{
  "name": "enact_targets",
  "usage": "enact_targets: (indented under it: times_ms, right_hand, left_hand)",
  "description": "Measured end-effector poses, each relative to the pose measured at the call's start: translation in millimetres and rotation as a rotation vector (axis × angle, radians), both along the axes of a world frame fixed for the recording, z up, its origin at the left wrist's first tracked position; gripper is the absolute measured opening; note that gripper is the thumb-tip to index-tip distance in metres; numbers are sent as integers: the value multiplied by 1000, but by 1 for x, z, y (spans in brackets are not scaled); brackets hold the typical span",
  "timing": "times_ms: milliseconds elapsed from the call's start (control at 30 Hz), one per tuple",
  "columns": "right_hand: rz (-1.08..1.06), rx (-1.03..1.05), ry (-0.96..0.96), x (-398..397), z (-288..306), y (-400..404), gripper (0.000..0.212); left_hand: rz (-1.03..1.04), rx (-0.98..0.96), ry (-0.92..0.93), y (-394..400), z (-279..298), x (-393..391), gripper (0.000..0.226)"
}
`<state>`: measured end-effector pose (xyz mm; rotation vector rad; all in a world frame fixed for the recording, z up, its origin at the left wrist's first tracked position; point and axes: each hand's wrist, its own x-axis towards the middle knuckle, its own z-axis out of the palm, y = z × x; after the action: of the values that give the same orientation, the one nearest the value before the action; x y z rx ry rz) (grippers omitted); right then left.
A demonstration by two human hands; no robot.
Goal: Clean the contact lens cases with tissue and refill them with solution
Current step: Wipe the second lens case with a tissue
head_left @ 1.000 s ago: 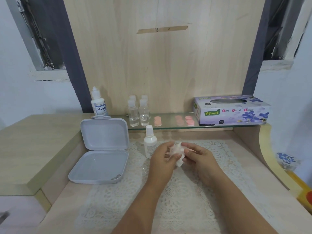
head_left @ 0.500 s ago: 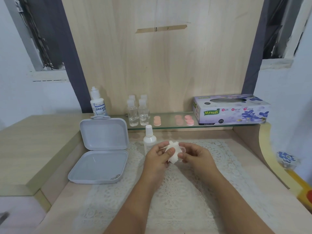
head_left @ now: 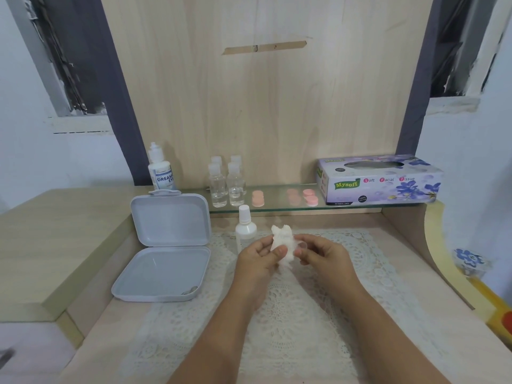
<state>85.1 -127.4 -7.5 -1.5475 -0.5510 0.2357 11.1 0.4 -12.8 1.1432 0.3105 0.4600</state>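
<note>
My left hand (head_left: 259, 259) pinches a crumpled white tissue (head_left: 282, 241) between thumb and fingers, just above the lace mat. My right hand (head_left: 324, 254) holds a small clear lens case (head_left: 300, 245) at its fingertips, pressed against the tissue's right side; most of the case is hidden. A white solution bottle (head_left: 244, 230) stands upright just left of my left hand. Pink lens case caps (head_left: 258, 198) and two more pink pairs (head_left: 302, 196) lie on the glass shelf.
An open grey plastic box (head_left: 166, 250) lies at the left. On the glass shelf (head_left: 277, 206) stand small clear bottles (head_left: 225, 184), a DREAM EYE solution bottle (head_left: 160, 173) and a purple tissue box (head_left: 379, 180). A raised wooden ledge (head_left: 55, 245) borders the left.
Both hands rose slightly and drew toward the shelf with the tissue and case. The tissue has turned in my left fingers, its top now sticking up.
</note>
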Motion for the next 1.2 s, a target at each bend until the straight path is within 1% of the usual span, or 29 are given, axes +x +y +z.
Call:
enact_targets:
  times_ms: [33,100,200,300,367,433,500,600,667,733,800,867,933,1000,1067,1133,1200]
  right_hand:
    - [-9,1,3,1,0,0,29]
    - [-24,-3,4,2,0,-1,30]
    - [-27,-18,-10,1,0,1,30]
    - [-17,-16,-4,0,1,0,28]
    - [-22,-14,1,0,1,0,28]
    - [-28,-12,6,0,1,0,29]
    - [-32,-11,12,-1,1,0,29]
    - [-30,-32,0,-1,2,0,30]
    - [-38,-17,22,-1,1,0,30]
    - [-56,-24,21,0,1,0,30]
    - [-77,-50,0,1,-1,1,30]
    - [-93,-62,-5,1,-1,2,29]
    - [-101,-74,1,2,-2,1,28]
    - [-93,-81,5,3,-2,0,27]
    - [-92,-76,18,3,-3,0,26]
    - [-102,-78,27,4,-2,-1,24]
    - [-106,-81,34,4,-2,-3,23]
  left_hand:
    - [-9,7,24,0,0,0,32]
    - [39,71,74,-1,-3,1,34]
    - [108,112,37,0,-3,1,37]
    - [25,84,-4,-1,0,0,32]
    - [14,62,20,-1,0,0,31]
    - [72,105,57,-3,-1,0,30]
    - [118,129,50,-3,-1,0,31]
    - [44,92,5,-2,0,-1,29]
    - [14,89,27,-3,1,-1,24]
    - [76,121,71,-6,2,-1,19]
    - [202,156,71,-6,0,1,13]
    - [351,242,22,-3,-2,2,18]
    - [410,396,-40,-4,-1,0,30]
    - [400,590,-89,-6,-2,0,35]
    - [357,751,-73,-10,-6,1,36]
    - [307,841,9,-12,-8,2,33]
    - [282,872,63,-11,-9,1,26]
